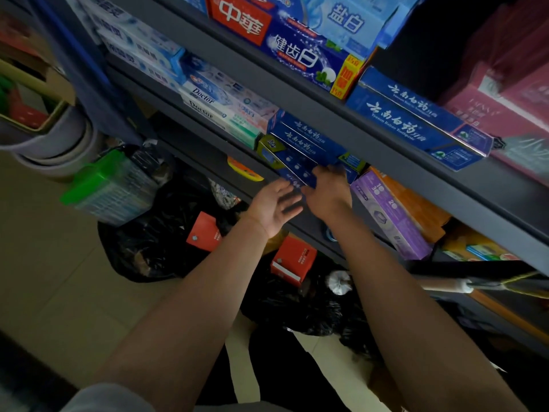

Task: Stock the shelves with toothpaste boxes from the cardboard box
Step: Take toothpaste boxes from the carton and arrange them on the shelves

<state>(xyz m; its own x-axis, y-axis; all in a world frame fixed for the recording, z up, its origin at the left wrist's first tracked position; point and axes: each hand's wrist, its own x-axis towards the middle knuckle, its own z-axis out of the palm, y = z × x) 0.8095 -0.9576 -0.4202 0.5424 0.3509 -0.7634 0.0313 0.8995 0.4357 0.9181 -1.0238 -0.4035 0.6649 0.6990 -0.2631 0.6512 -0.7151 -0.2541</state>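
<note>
Both bare forearms reach up and forward from the lower edge of the view, converging toward the shelf's front edge. The left hand (274, 203) is spread palm-up with straight, relaxed fingers and holds nothing. The right hand (328, 188), just beside it and almost touching, shows its back, its fingers bent forward at the shelf edge; how far they curl cannot be made out.

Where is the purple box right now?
In the head view, the purple box lies on the lower shelf, right of centre, just right of the right hand and the blue boxes, with an orange box behind it.
</note>
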